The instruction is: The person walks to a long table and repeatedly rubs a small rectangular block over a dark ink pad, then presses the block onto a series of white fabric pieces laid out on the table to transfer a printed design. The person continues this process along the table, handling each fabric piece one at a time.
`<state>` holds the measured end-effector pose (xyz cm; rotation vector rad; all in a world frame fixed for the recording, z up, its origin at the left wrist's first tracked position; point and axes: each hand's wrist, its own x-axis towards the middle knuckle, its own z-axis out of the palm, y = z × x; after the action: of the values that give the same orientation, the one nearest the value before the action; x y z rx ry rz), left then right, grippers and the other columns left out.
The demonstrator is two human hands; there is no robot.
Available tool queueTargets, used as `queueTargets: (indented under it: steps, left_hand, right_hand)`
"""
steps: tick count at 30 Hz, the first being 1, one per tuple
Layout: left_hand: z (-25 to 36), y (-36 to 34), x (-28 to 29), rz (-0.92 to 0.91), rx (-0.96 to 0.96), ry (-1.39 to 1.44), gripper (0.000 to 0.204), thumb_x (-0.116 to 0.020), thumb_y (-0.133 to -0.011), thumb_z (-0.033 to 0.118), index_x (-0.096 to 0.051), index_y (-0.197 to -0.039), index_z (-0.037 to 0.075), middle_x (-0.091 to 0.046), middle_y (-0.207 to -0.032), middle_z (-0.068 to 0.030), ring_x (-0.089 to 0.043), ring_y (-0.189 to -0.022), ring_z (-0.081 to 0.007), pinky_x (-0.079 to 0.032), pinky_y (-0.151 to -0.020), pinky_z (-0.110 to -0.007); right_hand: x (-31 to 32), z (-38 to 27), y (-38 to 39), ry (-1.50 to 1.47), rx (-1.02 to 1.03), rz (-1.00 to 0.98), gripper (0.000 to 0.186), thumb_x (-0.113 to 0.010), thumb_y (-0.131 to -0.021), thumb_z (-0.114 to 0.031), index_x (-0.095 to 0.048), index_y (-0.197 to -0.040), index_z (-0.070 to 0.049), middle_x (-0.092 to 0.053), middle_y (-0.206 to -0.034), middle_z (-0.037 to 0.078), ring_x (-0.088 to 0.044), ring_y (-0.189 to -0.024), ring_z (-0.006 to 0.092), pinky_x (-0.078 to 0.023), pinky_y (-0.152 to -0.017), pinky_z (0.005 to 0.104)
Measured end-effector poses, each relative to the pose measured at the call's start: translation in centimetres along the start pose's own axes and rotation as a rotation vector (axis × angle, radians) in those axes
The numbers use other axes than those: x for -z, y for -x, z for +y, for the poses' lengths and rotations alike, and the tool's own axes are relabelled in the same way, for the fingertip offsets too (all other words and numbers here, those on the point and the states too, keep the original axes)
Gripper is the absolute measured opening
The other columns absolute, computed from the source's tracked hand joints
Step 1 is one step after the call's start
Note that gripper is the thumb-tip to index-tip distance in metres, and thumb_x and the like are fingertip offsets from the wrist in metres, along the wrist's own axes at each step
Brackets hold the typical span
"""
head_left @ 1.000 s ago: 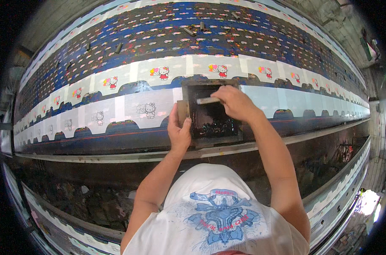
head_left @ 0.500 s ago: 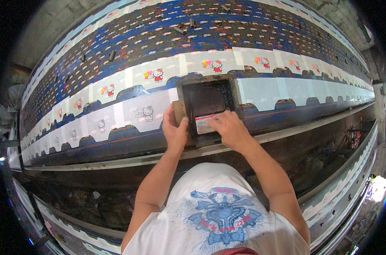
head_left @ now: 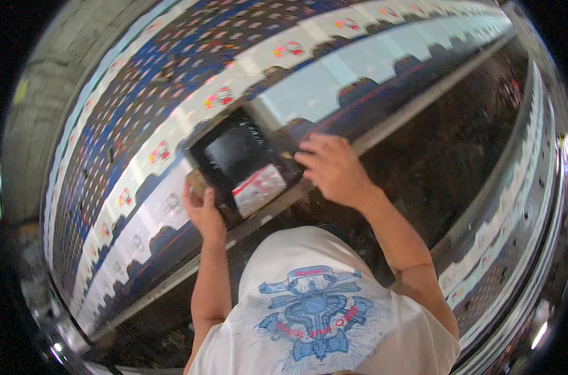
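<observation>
A dark screen printing frame (head_left: 273, 134) lies tilted over the near edge of the long printing table. My left hand (head_left: 204, 211) grips its left side at a brownish block, thumb and fingers around it. Inside the frame, at the near end, rests a pale squeegee (head_left: 259, 190) with a red edge; no hand touches it. My right hand (head_left: 334, 167) is just off the frame's right side, fingers apart and holding nothing, slightly blurred. Left of the frame runs a row of white fabric pieces (head_left: 170, 203) with dark cartoon outlines; plain pale pieces (head_left: 315, 84) continue to its right.
Beyond is a row of pieces with coloured cartoon prints (head_left: 220, 99), then a blue and dark patterned surface (head_left: 190, 47). A pale rail (head_left: 421, 94) edges the table. Past the dark aisle at right stands another table (head_left: 496, 250) with similar pieces.
My right hand has let go of the squeegee and moved to the frame's right side. My view has turned, so the table now slants up to the right. My left hand keeps its grip.
</observation>
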<state>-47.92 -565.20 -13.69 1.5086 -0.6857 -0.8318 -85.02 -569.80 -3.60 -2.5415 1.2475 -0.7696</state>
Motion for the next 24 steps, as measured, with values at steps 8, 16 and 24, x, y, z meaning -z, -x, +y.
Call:
queueTargets:
  steps: [8,16,24]
  left_hand:
    - [1.0,-0.2,0.2,-0.049,0.065,0.013,0.07,-0.068,-0.108,-0.004,-0.045,-0.174,0.005,-0.067,-0.153,-0.0174,-0.067,-0.135,-0.0285,-0.053,-0.118,-0.045]
    - [0.1,-0.4,0.7,-0.022,0.033,-0.05,0.068,-0.071,-0.109,0.0,-0.048,-0.173,0.005,-0.069,-0.147,-0.0145,-0.068,-0.129,-0.0255,-0.054,-0.113,-0.042]
    - [0.2,0.7,-1.3,0.031,-0.046,-0.054,0.082,-0.075,-0.1,-0.01,-0.041,-0.175,0.001,-0.065,-0.156,-0.0183,-0.068,-0.133,-0.0271,-0.054,-0.116,-0.04]
  right_hand:
    - [7.9,7.3,12.3,0.189,-0.432,0.305,0.035,-0.082,-0.098,-0.011,-0.081,-0.133,-0.01,-0.075,-0.142,0.008,-0.067,-0.138,0.035,-0.052,-0.118,0.053]
    - [7.9,7.9,19.7,0.231,-0.628,0.33,0.035,-0.08,-0.098,-0.007,-0.08,-0.133,-0.009,-0.075,-0.141,0.011,-0.067,-0.137,0.0372,-0.053,-0.119,0.0525]
    - [6.4,4.8,14.3,0.131,-0.412,0.205,0.035,-0.079,-0.097,-0.005,-0.079,-0.132,-0.008,-0.074,-0.14,0.013,-0.067,-0.137,0.0396,-0.054,-0.118,0.0536]
